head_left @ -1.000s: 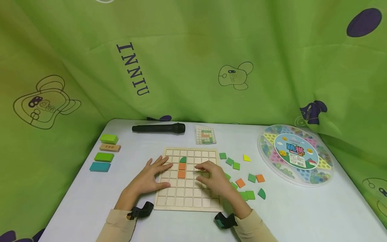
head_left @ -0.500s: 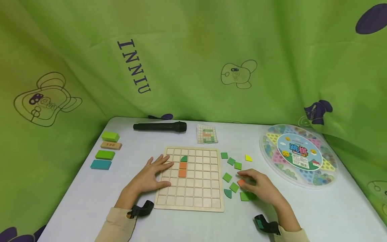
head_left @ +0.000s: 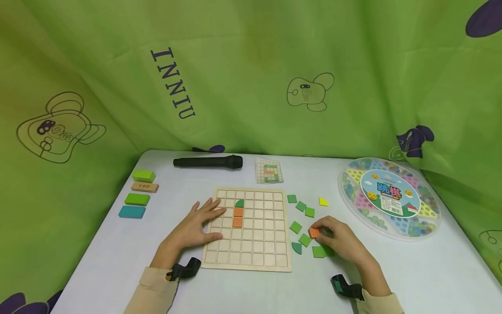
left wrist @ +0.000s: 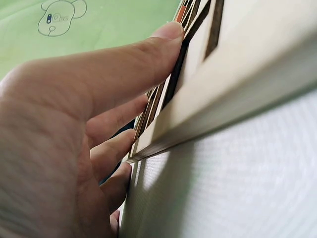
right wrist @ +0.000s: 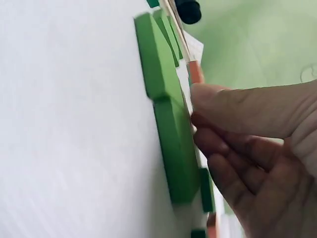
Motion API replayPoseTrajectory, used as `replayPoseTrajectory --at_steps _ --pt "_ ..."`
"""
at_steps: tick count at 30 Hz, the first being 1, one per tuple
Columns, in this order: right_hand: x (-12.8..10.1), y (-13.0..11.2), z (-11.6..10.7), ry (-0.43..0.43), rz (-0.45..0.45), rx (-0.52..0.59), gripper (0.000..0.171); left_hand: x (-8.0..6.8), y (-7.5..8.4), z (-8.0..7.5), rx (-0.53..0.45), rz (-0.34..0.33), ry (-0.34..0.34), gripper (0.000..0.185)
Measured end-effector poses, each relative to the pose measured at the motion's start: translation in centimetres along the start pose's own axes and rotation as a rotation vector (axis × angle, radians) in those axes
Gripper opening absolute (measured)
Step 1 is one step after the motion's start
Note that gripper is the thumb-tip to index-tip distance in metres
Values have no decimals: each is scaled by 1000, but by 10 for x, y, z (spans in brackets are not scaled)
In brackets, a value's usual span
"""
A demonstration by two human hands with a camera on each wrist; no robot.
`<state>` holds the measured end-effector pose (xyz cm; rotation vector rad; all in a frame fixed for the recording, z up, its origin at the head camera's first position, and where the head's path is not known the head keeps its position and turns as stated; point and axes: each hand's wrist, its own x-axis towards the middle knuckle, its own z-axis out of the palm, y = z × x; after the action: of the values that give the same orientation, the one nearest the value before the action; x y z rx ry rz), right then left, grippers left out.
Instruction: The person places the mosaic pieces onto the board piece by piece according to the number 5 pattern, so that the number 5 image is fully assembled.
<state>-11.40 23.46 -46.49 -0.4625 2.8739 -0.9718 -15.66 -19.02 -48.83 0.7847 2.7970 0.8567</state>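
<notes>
Orange square tile pinched at the fingertips of the right hand, low over the white desk, just right of the wooden grid board and among loose green tiles. We see the left hand lying flat with straight fingers on the board's left edge. Two orange tiles and a green quarter-round already sit in the grid.

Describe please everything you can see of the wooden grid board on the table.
The wooden grid board is pale, square and flat on the white table, cut into small square cells. Most cells are empty; one column near the top holds a green quarter-round piece above two orange squares. The left hand rests flat on its left edge, fingers straight.
</notes>
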Motion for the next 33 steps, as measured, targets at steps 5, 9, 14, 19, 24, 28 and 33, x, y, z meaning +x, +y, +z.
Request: replayPoseTrajectory --at_steps 5,9,14,19,24,28,33 --pt "8 -20 5 30 21 67 24 -1 0 0 -16 -1 5 78" --pt "21 -43 17 56 -10 157 25 0 -1 0 -16 8 6 78" --pt "44 -72 38 43 -26 271 26 -1 -1 1 -10 8 10 79" --pt "62 -95 61 0 -17 361 25 -1 -1 2 -9 26 28 77" --pt "74 -111 82 -31 28 352 23 0 -1 1 -22 19 15 77" --pt "78 -118 94 -8 57 281 21 -1 -1 0 -23 16 15 76" --pt "79 -118 100 32 38 210 21 -1 0 0 -7 14 20 76"
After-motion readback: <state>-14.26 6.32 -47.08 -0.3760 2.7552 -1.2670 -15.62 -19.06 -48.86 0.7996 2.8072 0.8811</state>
